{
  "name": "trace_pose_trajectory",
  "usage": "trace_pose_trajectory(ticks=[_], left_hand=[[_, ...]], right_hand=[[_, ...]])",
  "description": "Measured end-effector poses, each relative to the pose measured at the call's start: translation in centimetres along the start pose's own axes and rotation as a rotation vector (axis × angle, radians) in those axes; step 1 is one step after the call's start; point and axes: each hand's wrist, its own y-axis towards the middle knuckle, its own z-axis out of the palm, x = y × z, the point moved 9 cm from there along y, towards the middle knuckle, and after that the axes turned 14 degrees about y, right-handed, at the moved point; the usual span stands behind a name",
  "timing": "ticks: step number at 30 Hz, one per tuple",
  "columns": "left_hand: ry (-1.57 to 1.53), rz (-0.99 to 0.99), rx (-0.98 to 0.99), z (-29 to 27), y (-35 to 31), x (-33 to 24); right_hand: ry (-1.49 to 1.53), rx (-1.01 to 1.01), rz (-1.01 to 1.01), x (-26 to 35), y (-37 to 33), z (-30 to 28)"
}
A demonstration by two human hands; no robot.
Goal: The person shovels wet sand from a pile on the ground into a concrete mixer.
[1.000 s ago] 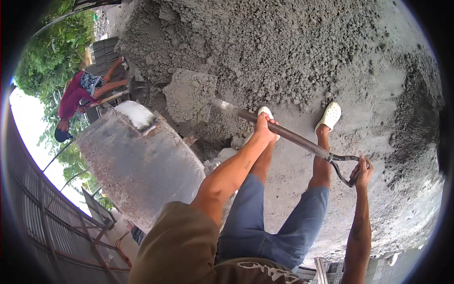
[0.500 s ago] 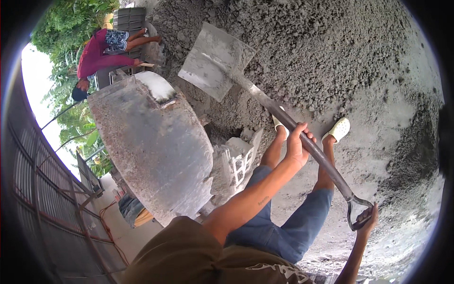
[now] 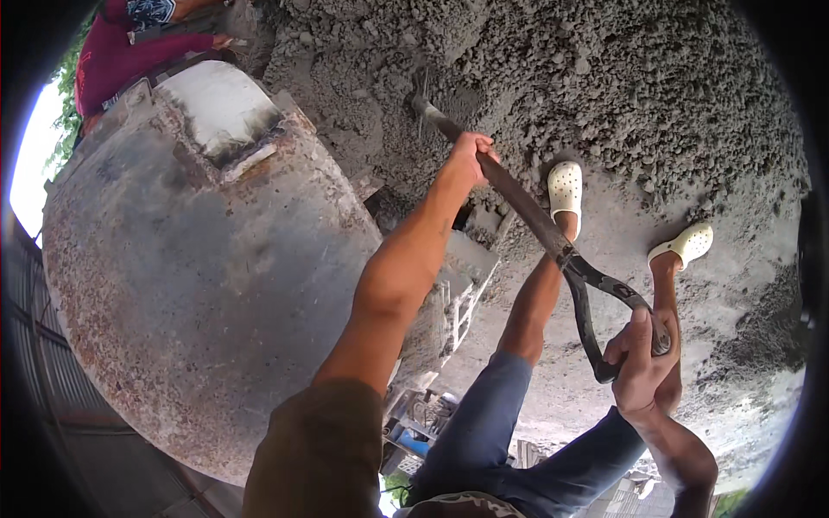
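Note:
A shovel slants across the view, and its dark shaft (image 3: 528, 211) runs from the far heap toward me. My left hand (image 3: 473, 157) is wrapped round the shaft, low down near the blade end. At the other end, my right hand (image 3: 641, 363) grips the D-shaped handle. The blade is hidden, sunk into the grey, crumbly mix (image 3: 604, 95) that looks like damp concrete or mortar. Both arms reach forward, the left one straighter than the right.
To the left stands a big, rust-speckled metal body (image 3: 216, 276) with a whitish patch on top. Behind it a person in a maroon top (image 3: 121, 60) bends over. White clogs (image 3: 566, 194) are on my feet beside the heap. Broken grey blocks (image 3: 471, 259) lie by the machine.
The shovel blade, earlier in full sight, has gone into the mix. My left hand moved up and left with the shaft; the handle and right hand came up and left too. The view shifted.

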Motion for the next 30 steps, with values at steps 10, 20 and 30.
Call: trace_pose_trajectory(ticks=[10,20,30], left_hand=[[-0.195,0.191,-0.166,4.4,9.3,4.7],[-0.055,0.134,-0.172,12.6,-3.6,18.4],[0.246,0.423,0.092,27.0,-28.4,23.9]], right_hand=[[0.151,-0.196,-0.025,-12.7,18.7,-13.3],[0.296,-0.272,0.097,-13.5,8.1,-33.4],[0.476,-0.115,0.687,-18.7,-5.3,-46.4]])
